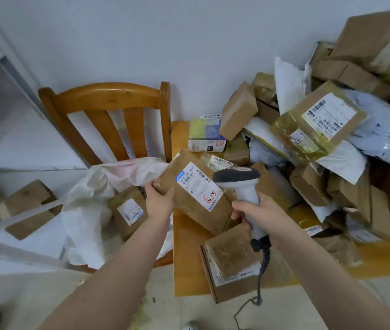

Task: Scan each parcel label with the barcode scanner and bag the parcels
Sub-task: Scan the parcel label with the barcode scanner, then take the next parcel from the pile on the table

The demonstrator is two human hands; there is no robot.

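Hands: two; left hand (pixel 159 201) grips one labelled parcel (pixel 194 194), right hand (pixel 259 214) wraps one barcode scanner (pixel 242 184)
Bag: one white sack (pixel 86 210), one box (pixel 129 210) inside
Heap: parcel pile (pixel 320 129) overlapping, uncountable

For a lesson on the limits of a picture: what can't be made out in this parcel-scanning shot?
Head view:
- Label on the held parcel: print too small, blurred.
- Scanner window: faces away from the camera.
- White bag interior: hidden by folds, apart from one parcel.
- Parcel pile: cut by the right edge; lower parcels buried.
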